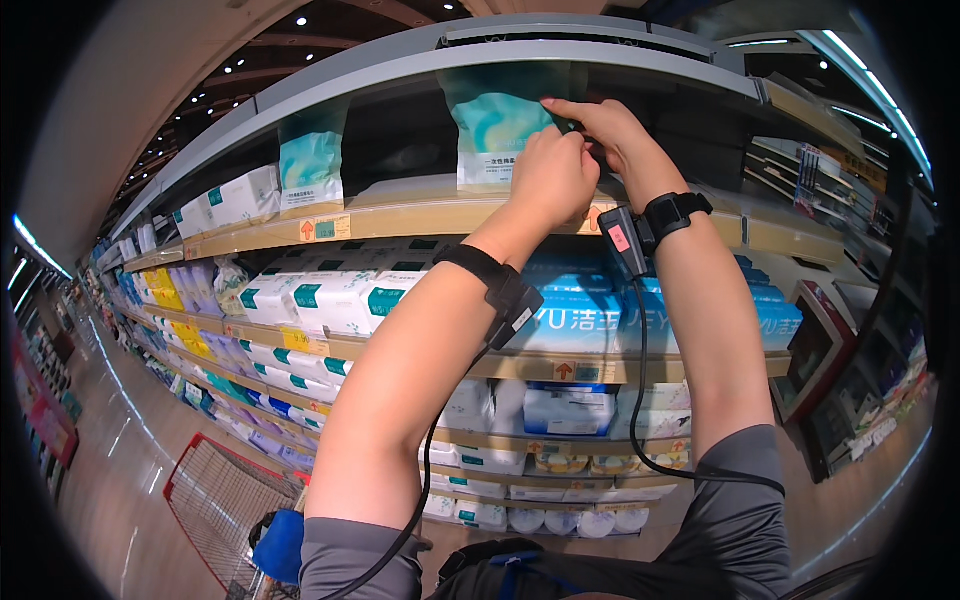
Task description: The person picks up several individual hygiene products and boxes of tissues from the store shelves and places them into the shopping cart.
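Both my hands are raised to an upper store shelf, beside a teal-and-white plastic pouch (491,135) that stands upright there. My left hand (556,176), its fingers curled, is in front of the pouch's right part; what lies within its fingers is hidden. Just right of it, my right hand (604,127) has its index finger stretched towards the pouch's upper right edge, and its other fingers are partly hidden behind my left hand. Whether either hand grips the pouch cannot be told. A similar pouch (312,169) stands further left on the same shelf, next to white tissue packs (232,196).
The shelf edge (405,218) with price tags runs below my hands. Lower shelves hold white tissue packs (337,300) and blue packs (574,315). A red-rimmed shopping cart (225,487) stands at lower left. Black cables hang from the devices strapped to both wrists.
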The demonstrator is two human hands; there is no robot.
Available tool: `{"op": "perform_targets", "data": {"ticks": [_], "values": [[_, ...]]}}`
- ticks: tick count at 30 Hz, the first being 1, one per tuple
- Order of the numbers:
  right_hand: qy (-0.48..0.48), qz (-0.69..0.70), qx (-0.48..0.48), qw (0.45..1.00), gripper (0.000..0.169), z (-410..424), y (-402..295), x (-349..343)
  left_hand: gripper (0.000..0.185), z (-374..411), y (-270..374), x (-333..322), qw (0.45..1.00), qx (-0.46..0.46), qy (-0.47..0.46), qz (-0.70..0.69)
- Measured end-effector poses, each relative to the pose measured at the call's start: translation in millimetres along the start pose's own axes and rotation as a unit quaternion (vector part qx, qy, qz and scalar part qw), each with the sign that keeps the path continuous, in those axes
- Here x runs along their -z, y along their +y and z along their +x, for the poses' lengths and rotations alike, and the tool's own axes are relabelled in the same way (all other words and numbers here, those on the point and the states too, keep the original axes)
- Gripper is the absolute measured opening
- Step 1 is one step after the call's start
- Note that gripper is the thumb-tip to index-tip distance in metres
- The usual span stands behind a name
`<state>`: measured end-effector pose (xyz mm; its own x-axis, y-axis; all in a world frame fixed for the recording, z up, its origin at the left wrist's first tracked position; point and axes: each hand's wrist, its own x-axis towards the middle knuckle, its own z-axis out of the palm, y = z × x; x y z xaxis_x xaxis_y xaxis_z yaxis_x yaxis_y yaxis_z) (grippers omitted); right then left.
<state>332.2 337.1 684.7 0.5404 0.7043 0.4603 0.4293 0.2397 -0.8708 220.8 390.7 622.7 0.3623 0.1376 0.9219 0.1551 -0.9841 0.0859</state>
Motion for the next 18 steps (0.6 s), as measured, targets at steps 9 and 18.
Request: {"op": "perform_targets", "data": {"ticks": [9, 18], "values": [[-0.02, 0.017, 0.036, 0.999, 0.084, 17, 7, -5, 0.021, -21, -63, 114, 0.996, 0.049, 0.079, -0.013], [-0.036, 0.032, 0.083, 0.995, 0.063, 25, 1, -31, 0.065, -45, -227, 250, 0.926, 0.258, 0.077, 0.266]]}}
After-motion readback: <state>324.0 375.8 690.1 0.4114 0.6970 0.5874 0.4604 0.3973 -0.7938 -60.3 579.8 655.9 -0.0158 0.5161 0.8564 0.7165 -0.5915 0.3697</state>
